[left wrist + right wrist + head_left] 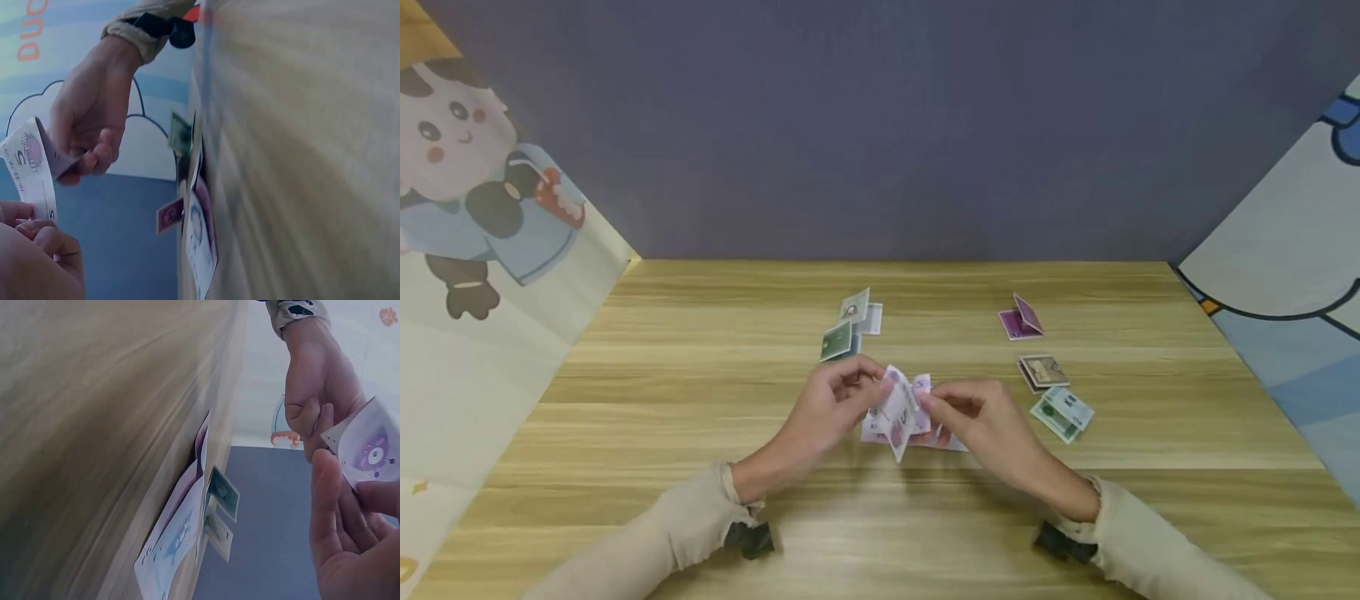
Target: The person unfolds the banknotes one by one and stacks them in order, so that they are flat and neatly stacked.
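Observation:
Both hands pinch a pale purple paper banknote (898,408) printed with 5s, held creased above the middle of the table. My left hand (833,398) grips its left part between thumb and fingers. On the other side, my right hand (992,419) pinches its right part. The left wrist view shows the note (31,165) bent between the hands; in the right wrist view its face (374,450) bears a purple round figure. Below them, partly hidden, a creased pale note (953,442) lies on the table, also seen from the side (172,540).
Left of centre stand a folded grey note (854,307) and a folded green note (837,342). To the right are a folded magenta note (1021,322), a brown note (1043,371) and a light green note (1066,412). A dark wall (895,133) closes the back of the wooden table (662,417).

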Tool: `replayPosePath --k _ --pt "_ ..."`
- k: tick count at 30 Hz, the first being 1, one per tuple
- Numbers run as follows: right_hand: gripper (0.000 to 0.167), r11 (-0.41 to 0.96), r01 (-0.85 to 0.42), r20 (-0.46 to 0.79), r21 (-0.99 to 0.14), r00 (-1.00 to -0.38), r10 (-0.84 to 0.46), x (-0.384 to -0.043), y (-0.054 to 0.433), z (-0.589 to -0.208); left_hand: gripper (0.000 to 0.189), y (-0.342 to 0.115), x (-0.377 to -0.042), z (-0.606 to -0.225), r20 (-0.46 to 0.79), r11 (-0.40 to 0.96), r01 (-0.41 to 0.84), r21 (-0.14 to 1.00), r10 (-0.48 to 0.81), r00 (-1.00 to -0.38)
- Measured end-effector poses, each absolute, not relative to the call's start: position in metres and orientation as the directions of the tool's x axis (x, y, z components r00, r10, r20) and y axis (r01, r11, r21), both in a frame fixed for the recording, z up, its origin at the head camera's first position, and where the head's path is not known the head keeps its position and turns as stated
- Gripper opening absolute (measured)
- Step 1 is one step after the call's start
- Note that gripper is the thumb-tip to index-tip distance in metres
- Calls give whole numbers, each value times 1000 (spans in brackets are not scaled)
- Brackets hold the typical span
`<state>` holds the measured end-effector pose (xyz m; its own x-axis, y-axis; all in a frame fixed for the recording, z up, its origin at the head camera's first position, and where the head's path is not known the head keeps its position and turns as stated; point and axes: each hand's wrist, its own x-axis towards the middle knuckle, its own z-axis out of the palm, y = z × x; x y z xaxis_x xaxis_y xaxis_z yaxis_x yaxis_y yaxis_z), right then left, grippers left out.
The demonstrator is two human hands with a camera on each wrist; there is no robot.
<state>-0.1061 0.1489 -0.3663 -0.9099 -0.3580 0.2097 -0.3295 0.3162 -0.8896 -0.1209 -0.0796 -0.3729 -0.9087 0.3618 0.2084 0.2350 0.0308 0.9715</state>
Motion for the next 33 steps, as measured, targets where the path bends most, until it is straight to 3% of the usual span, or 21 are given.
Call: replayPosePath --k 10,21,33 --pt "15 308 -331 235 -892 -922 -309 -113 169 -368 12 -94 -137 -370 170 115 210 971 289 -942" --pt "24 409 -338 240 -848 -932 -273 -122 188 -367 12 -101 -146 -375 128 291 208 934 270 -954" --pt "26 583 -261 49 -770 -934 -354 -135 196 -370 9 -98 -158 -380 116 463 310 830 401 -909"
